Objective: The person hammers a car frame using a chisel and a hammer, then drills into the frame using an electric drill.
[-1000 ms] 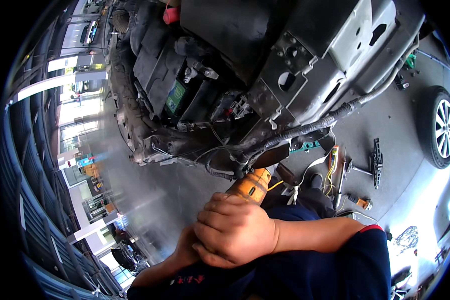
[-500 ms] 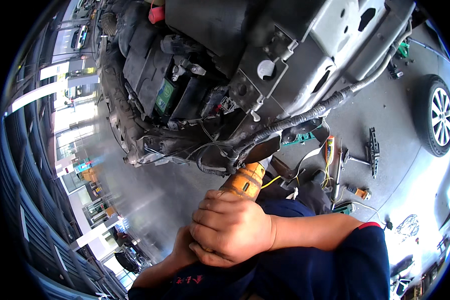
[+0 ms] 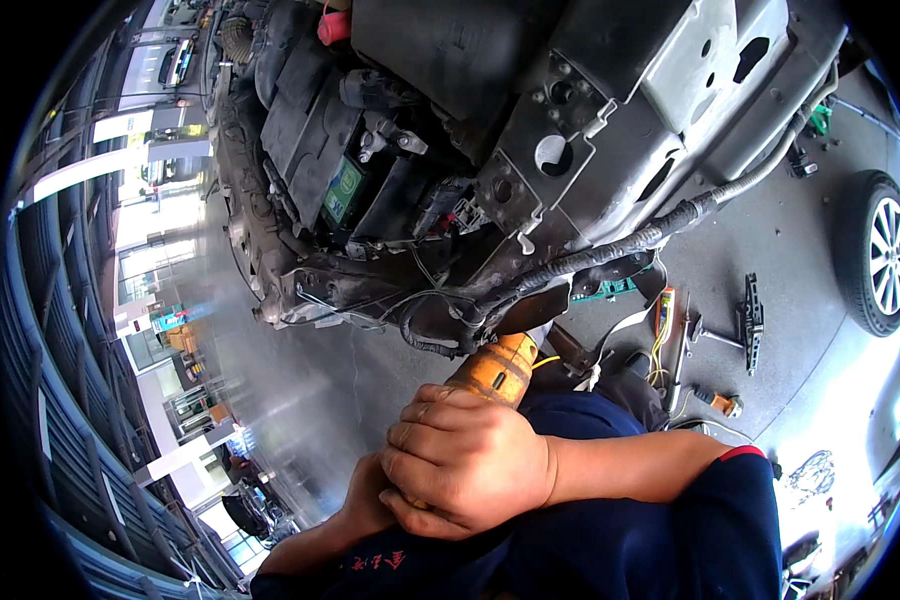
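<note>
Orange cylindrical power tool with dark bands [image 3: 498, 370] is in front of the torso, near the black wrapped wiring harness [image 3: 660, 230] on the exposed dark-metal vehicle structure [image 3: 505, 185]. Right hand [image 3: 465, 458] clenched around its rear. Left hand [image 3: 370, 492] mostly hidden behind; can't tell its grip. Silver-spoked wheel with black tyre [image 3: 887, 255] well apart, far right.

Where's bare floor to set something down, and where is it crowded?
Bare floor lies left of the yellow power tool, between the car and the left forearm. Another patch lies between the wrapped harness and the wheel. Below that it's crowded: a black slotted part, an orange tool.
</note>
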Demonstrator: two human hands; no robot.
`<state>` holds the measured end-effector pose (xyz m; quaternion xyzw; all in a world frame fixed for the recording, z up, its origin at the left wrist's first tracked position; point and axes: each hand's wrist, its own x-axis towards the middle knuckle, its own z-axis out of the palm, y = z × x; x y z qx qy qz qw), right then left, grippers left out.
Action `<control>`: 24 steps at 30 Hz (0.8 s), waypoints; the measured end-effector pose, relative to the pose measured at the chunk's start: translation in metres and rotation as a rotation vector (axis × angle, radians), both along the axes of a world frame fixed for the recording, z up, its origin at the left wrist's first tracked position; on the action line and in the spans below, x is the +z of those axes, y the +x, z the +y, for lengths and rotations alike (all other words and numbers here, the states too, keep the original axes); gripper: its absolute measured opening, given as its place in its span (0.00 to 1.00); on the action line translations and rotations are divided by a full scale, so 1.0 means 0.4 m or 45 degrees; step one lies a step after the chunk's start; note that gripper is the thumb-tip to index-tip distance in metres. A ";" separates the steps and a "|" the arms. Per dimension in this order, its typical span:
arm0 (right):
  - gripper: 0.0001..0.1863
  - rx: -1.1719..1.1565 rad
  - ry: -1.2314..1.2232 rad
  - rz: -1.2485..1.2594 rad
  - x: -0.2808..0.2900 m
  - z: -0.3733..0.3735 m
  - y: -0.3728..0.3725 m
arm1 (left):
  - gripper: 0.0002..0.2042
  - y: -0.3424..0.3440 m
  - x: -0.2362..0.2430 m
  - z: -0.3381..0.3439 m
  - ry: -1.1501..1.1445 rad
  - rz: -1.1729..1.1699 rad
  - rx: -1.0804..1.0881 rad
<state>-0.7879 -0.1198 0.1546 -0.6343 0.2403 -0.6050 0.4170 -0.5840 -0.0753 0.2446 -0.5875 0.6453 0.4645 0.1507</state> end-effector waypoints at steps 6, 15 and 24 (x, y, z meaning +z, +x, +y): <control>0.15 -0.003 -0.018 0.007 0.003 -0.007 -0.007 | 0.20 -0.010 0.002 -0.002 -0.007 0.019 0.032; 0.15 -0.010 -0.032 0.019 0.002 -0.008 -0.005 | 0.21 -0.028 0.004 -0.017 -0.009 0.065 0.119; 0.16 -0.022 -0.027 0.012 0.002 -0.006 -0.005 | 0.20 -0.018 0.003 -0.015 0.001 -0.004 0.039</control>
